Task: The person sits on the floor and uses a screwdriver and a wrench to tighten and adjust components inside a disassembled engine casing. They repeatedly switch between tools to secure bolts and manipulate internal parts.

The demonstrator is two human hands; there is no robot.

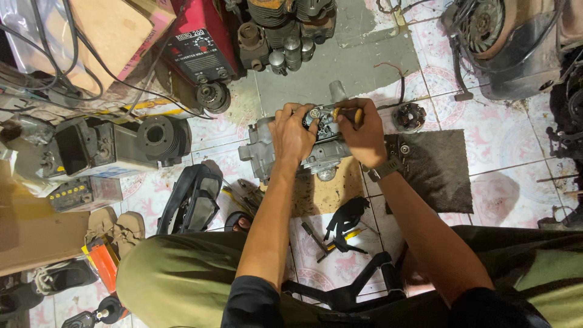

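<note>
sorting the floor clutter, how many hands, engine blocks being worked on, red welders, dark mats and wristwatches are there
hands: 2, left hand and right hand
grey engine block: 1
red welder: 1
dark mat: 1
wristwatch: 1
total: 6

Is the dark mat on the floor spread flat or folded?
Spread flat: the dark mat lies open on the tiles, with small parts on it.
</note>
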